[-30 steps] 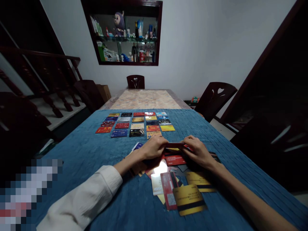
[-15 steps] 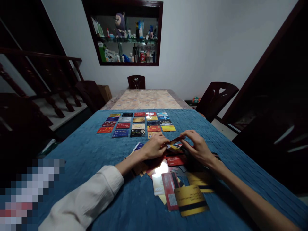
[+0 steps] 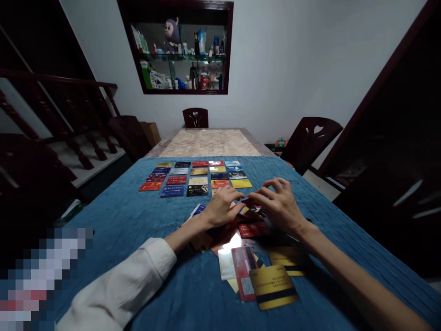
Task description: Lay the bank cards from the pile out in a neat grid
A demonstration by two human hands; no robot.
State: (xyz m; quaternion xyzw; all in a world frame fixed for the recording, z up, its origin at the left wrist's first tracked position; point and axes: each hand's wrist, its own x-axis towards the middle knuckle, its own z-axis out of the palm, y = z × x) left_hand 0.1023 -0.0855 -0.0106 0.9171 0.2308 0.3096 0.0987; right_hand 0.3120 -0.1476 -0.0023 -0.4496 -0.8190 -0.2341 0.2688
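Above a loose pile of plastic cards, my right hand (image 3: 280, 204) pinches a dark card (image 3: 247, 202) by its right end. My left hand (image 3: 222, 207) is just left of that card, its thumb and fingers apart, and I see nothing between them. Under both hands lie overlapping cards, among them a red card (image 3: 254, 229). Closer to me are a gold card with a black stripe (image 3: 274, 287) and a red card turned lengthwise (image 3: 244, 276). Beyond my left hand, cards are laid out in rows, with a blue card (image 3: 172, 191) and a black card (image 3: 197, 190) in the nearest row.
A blue cloth (image 3: 113, 234) covers the near part of the table, and its patterned far end (image 3: 210, 141) is uncovered. Dark wooden chairs stand around it, one at the right (image 3: 312, 138). A wall cabinet (image 3: 182, 93) holds a plush toy and bottles.
My left hand has opened its fingers and come off the card. The card has turned and dipped between my hands, while my right hand has shifted slightly left.
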